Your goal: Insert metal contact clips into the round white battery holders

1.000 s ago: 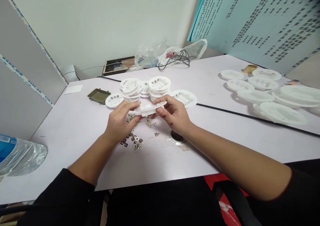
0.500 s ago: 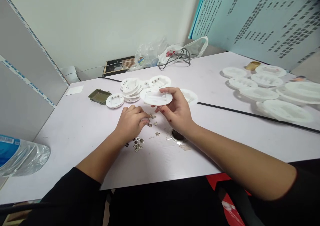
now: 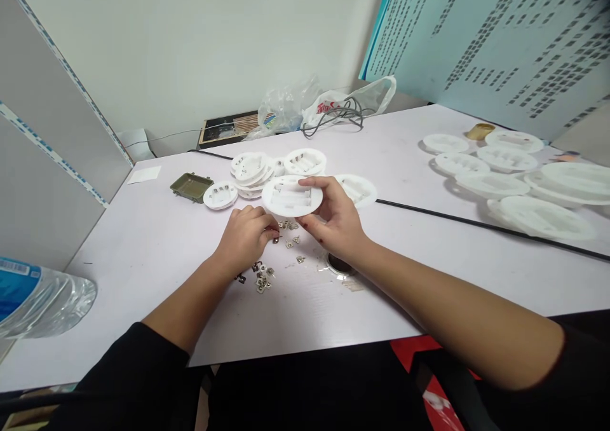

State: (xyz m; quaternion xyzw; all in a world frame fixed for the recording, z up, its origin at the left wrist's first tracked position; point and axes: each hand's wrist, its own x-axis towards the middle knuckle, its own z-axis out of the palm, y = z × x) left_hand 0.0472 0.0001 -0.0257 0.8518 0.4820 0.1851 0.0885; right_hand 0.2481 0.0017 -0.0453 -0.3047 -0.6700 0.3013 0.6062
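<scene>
My right hand [image 3: 336, 218] grips a white round plastic battery case [image 3: 290, 197] by its right edge, thumb below and fingers on top. Battery slots face up and toward me, and the case is held above the table. My left hand [image 3: 248, 234] is closed in a pinch just left of it, low over the tabletop. A small metal battery contact [image 3: 276, 240] shows at its fingertips. Loose metal contacts [image 3: 263, 278] lie in a cluster below that hand, and more contacts [image 3: 290, 226] are scattered under the held case.
Stacked white cases [image 3: 250, 167] sit behind my hands, beside an olive-green tray [image 3: 191, 187]. More white cases [image 3: 493, 183] spread on the right, past a black cable [image 3: 429, 211]. A round table hole [image 3: 339, 264] is near my right wrist; a water bottle [image 3: 47, 301] lies left.
My right hand has lowered the case slightly and tipped its slotted face more toward me. My left hand has drawn back a little toward me, off the upper contacts.
</scene>
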